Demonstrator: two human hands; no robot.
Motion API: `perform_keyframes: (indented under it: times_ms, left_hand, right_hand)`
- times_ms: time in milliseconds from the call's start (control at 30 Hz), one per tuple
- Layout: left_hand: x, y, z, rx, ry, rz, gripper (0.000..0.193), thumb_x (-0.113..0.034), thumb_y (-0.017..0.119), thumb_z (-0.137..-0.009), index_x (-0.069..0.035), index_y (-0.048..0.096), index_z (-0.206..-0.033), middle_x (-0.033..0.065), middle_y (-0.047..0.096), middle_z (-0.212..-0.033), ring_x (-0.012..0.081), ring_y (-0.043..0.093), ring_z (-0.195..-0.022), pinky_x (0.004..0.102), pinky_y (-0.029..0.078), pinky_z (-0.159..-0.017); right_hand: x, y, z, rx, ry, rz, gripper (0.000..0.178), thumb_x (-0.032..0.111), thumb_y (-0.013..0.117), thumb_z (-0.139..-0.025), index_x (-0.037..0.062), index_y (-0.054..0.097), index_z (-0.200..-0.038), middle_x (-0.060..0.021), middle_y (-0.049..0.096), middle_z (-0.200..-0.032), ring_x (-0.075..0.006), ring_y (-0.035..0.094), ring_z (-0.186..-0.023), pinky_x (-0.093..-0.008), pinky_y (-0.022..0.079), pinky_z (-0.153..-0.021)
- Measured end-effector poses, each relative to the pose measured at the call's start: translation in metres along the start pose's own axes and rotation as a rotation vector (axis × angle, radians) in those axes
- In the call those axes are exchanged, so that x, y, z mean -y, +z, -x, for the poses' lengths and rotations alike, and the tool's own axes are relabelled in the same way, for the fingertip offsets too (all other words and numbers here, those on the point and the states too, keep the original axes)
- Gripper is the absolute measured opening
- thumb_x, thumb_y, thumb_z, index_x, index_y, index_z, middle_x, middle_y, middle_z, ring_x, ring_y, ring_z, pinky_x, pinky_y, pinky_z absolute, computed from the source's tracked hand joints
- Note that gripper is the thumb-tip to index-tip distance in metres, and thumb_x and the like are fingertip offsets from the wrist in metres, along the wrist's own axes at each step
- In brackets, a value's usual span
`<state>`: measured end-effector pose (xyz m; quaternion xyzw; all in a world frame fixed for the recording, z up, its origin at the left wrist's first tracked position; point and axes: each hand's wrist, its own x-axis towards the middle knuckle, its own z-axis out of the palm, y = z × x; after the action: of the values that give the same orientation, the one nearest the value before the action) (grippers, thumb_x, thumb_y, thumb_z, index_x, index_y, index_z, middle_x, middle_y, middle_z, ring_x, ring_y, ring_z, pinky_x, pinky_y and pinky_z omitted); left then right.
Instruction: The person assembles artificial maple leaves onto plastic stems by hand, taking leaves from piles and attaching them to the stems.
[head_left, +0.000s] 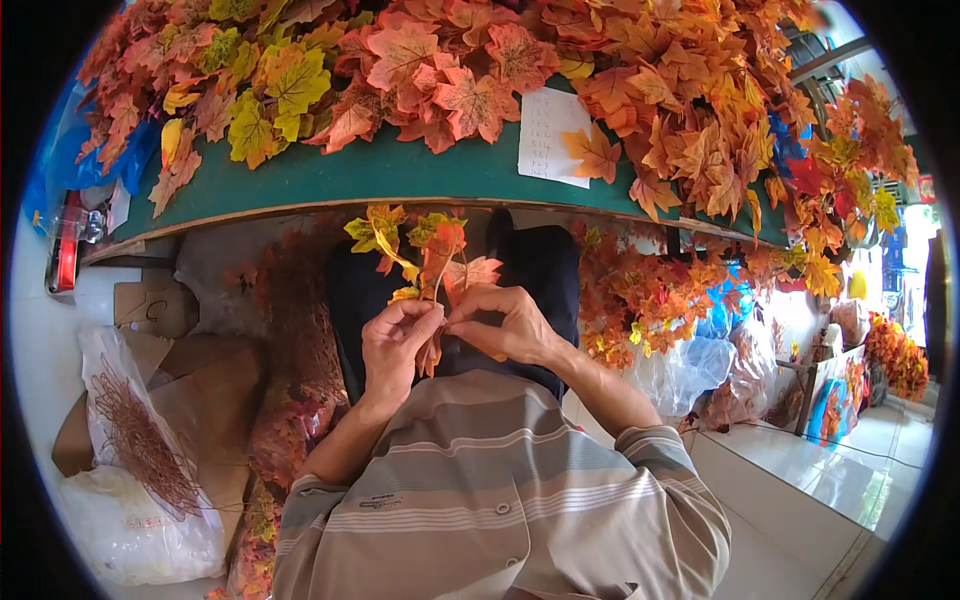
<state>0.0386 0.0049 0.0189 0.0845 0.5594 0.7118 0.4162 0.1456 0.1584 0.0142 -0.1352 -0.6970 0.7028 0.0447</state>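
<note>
Left hand (393, 345), mid-frame: thumb and forefinger pinched on a leafy sprig (441, 252) by its stem. Right hand (508, 325), just beside it: fingertips drawn together; whether they grip the sprig cannot be told. The sprig is probably light, its leaves soft and easily creased, its stem bendable and the best hold. Most leaves spread above both hands, just below the green counter (300, 178) in the upper frame.

Green table (390, 172), heaped autumn leaves (478, 102), paper (546, 125)
</note>
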Motion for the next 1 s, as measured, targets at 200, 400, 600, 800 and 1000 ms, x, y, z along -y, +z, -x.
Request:
perform_keyframes:
  times_ms: [200,400,600,800,1000]
  left_hand:
    - [0.007,-0.003,-0.001,0.027,0.03,-0.069,0.004,-0.002,0.061,-0.089,0.001,0.061,-0.091,0.0038,0.062,-0.076,0.0063,0.053,-0.051,0.0188,0.041,-0.045]
    - [0.001,0.005,-0.002,0.014,0.089,-0.139,0.005,-0.003,0.064,-0.087,0.001,0.063,-0.088,0.0008,0.058,-0.063,0.0046,0.051,-0.047,0.0173,0.036,-0.041]
    - [0.002,0.007,-0.002,0.04,0.012,-0.121,0.006,-0.005,0.064,-0.087,0.001,0.063,-0.087,0.001,0.058,-0.061,0.0049,0.051,-0.047,0.0173,0.036,-0.041]
    - [0.007,0.001,0.001,0.061,-0.039,-0.06,0.006,-0.004,0.06,-0.089,0.001,0.062,-0.088,0.0028,0.056,-0.058,0.0073,0.051,-0.043,0.0195,0.035,-0.037]
    - [0.021,-0.003,-0.002,0.035,-0.055,-0.018,0.004,-0.003,0.061,-0.089,0.0,0.062,-0.088,0.0018,0.059,-0.065,0.0065,0.051,-0.046,0.0201,0.037,-0.039]
  right_hand:
    - [-0.008,0.0,0.0,-0.036,-0.105,0.042,0.009,0.007,0.068,-0.082,-0.0001,0.067,-0.087,-0.0024,0.061,-0.067,-0.0052,0.05,-0.049,-0.0227,0.039,-0.045]
    - [-0.001,-0.003,0.001,-0.028,-0.014,0.038,0.009,0.007,0.068,-0.081,-0.0006,0.067,-0.086,-0.0039,0.063,-0.07,-0.0063,0.054,-0.054,-0.0232,0.042,-0.048]
    - [0.006,-0.002,0.004,-0.057,-0.014,0.052,0.011,0.006,0.07,-0.078,-0.0019,0.066,-0.085,-0.0094,0.065,-0.078,-0.0158,0.061,-0.07,-0.0286,0.048,-0.063]
    - [-0.003,0.005,0.005,-0.091,-0.174,0.111,0.011,0.006,0.071,-0.077,-0.0019,0.066,-0.085,-0.01,0.065,-0.08,-0.0169,0.062,-0.074,-0.0292,0.048,-0.067]
    - [0.007,0.004,0.009,-0.143,-0.136,0.151,0.012,0.005,0.07,-0.076,-0.0023,0.066,-0.084,-0.0116,0.066,-0.08,-0.0192,0.063,-0.074,-0.0304,0.049,-0.066]
